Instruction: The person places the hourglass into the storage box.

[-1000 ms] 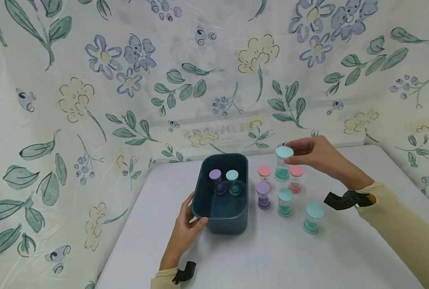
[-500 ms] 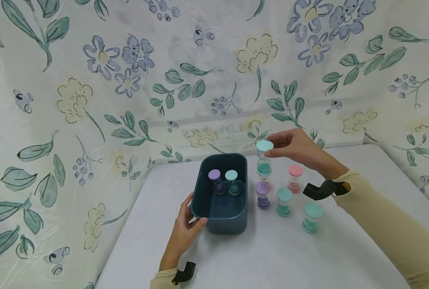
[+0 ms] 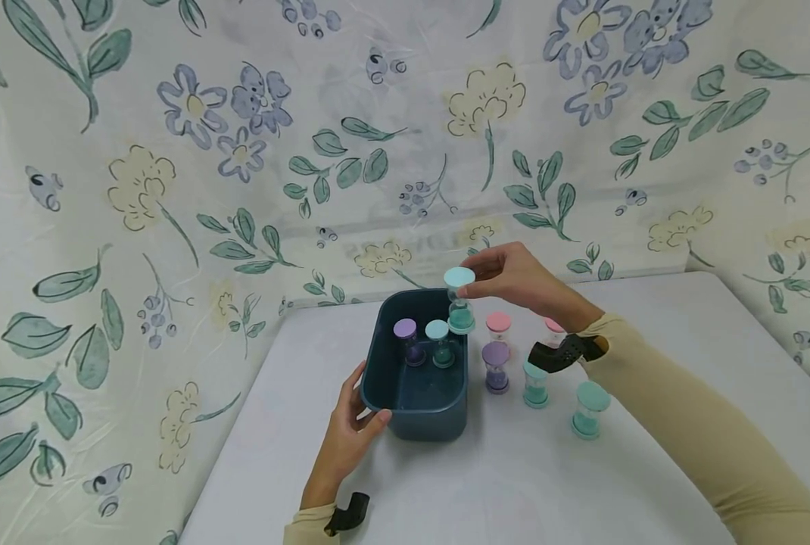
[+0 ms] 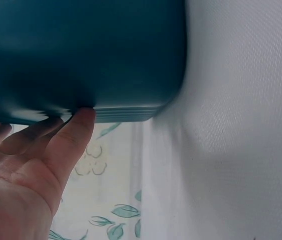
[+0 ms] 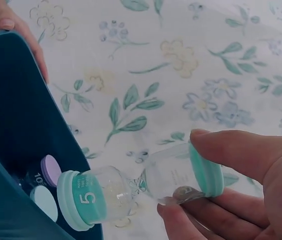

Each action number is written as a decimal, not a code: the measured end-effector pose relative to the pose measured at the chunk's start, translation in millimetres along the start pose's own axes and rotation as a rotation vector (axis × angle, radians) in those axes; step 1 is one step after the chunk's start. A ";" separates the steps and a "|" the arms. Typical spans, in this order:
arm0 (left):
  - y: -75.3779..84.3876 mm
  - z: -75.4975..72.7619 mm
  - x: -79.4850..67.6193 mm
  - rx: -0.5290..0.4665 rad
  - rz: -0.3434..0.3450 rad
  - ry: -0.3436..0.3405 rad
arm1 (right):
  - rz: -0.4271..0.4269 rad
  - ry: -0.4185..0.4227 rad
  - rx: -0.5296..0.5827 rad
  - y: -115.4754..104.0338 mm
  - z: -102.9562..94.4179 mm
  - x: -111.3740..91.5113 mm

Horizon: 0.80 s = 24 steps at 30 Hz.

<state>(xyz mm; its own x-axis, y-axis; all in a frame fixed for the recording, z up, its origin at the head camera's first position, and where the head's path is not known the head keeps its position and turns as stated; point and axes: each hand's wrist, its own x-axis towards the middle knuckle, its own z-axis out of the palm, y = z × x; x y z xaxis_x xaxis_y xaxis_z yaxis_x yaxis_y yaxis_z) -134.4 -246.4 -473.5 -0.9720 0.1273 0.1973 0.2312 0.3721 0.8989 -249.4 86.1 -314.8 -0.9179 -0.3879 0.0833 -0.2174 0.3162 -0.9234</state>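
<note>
My right hand (image 3: 514, 281) pinches a mint-green hourglass (image 3: 461, 318) by its upper end, upright over the right rim of a dark teal bin (image 3: 422, 425). In the right wrist view a "5" shows on the green sand end of this hourglass, with thumb and fingertips around the other cap. My left hand (image 3: 350, 439) grips the bin's near left corner, thumb at the front and fingers along the side; in the left wrist view its fingertips touch the wall. Inside the bin stand a purple hourglass (image 3: 406, 330) and another mint-green hourglass (image 3: 437, 331).
Right of the bin stand a pink hourglass (image 3: 498, 323), a purple hourglass (image 3: 496, 363) and two mint-green hourglasses, one nearer the front (image 3: 590, 409). Another pink hourglass (image 3: 553, 325) is partly hidden by the right wrist's camera. A floral cloth (image 3: 241, 250) hangs behind the white table (image 3: 500, 484).
My right hand has carried the mint-green hourglass leftward, from above the pink hourglasses to the bin's right rim. The left hand and the bin have stayed in place.
</note>
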 end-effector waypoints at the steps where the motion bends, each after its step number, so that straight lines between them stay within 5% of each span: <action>1: -0.2 0.0 -0.1 0.000 0.001 0.000 | -0.005 -0.004 -0.001 -0.1 3.2 2.2; 24: -1.9 -1.1 0.0 0.010 0.010 0.005 | 0.004 -0.089 -0.037 2.7 64.8 38.4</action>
<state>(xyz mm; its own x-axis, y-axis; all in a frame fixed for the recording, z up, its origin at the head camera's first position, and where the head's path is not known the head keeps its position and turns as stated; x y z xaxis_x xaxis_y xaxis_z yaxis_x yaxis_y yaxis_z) -134.9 -248.1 -474.9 -0.9699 0.1265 0.2082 0.2412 0.3800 0.8930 -263.8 15.9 -338.4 -0.8860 -0.4614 0.0447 -0.2276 0.3490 -0.9091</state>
